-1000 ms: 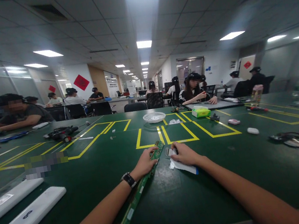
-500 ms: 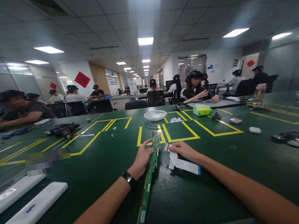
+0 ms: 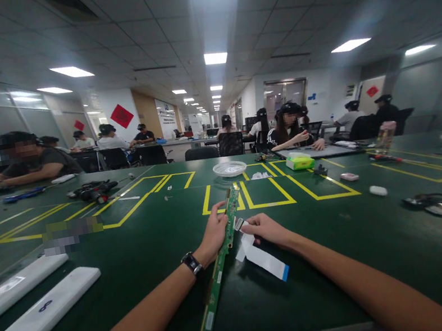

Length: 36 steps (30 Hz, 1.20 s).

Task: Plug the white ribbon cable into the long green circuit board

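Note:
A long, narrow green circuit board (image 3: 215,299) slants from the near table edge up to the middle of the head view. My left hand (image 3: 215,236) is closed around its upper part, with the thumb and fingers on its edges. In my right hand (image 3: 267,228) is a white flat ribbon cable (image 3: 266,261), pinched near its connector end. That end is close against the board's right edge; whether it touches a socket I cannot tell. The cable's folded tail hangs down to the right and ends in a blue tip.
Two long white cases (image 3: 43,319) lie at the left. Ahead stand a white round basket (image 3: 230,169) and a green tissue pack (image 3: 299,161). A black power drill (image 3: 95,191) lies at far left. A white earbud case (image 3: 378,191) and a black cable coil (image 3: 428,201) are at right. Co-workers sit beyond.
My right hand has moved left, bringing the ribbon cable's connector end up to the board. The cable's tail has swung left and lower. My left hand still grips the board.

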### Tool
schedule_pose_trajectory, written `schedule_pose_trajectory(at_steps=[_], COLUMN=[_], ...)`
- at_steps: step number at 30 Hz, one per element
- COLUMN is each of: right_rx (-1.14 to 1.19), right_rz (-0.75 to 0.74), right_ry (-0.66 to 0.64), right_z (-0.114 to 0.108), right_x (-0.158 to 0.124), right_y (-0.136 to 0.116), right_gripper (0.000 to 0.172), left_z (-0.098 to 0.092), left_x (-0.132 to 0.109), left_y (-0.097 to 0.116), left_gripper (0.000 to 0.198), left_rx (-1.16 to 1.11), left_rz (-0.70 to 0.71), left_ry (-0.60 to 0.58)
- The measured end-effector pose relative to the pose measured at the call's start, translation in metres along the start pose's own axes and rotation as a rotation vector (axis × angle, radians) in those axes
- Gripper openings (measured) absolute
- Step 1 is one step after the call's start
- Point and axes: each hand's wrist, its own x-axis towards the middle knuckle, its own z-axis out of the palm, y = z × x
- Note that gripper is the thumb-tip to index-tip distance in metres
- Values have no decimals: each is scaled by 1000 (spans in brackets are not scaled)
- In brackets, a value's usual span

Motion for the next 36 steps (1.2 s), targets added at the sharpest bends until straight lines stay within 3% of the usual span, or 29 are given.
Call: schedule_pose_trajectory(at_steps=[8,14,22,36], right_rx=[28,15,-3,-124], right_rz=[-3,15,3,-57], right_ry=[20,51,7,-15], right_z=[3,1,-2,-5], right_x=[-3,2,3,-3], right_y=[-7,2,10,1], right_gripper=[34,34,40,44], left_z=[0,0,1,1], left_x=[1,0,-7,-10], left_y=[-1,-2,8,14], left_gripper=[42,45,41,44], left_rx=[5,113,318,198], left_rz=[-13,-20,64,-14], left_ry=[-10,-19,-182,-280])
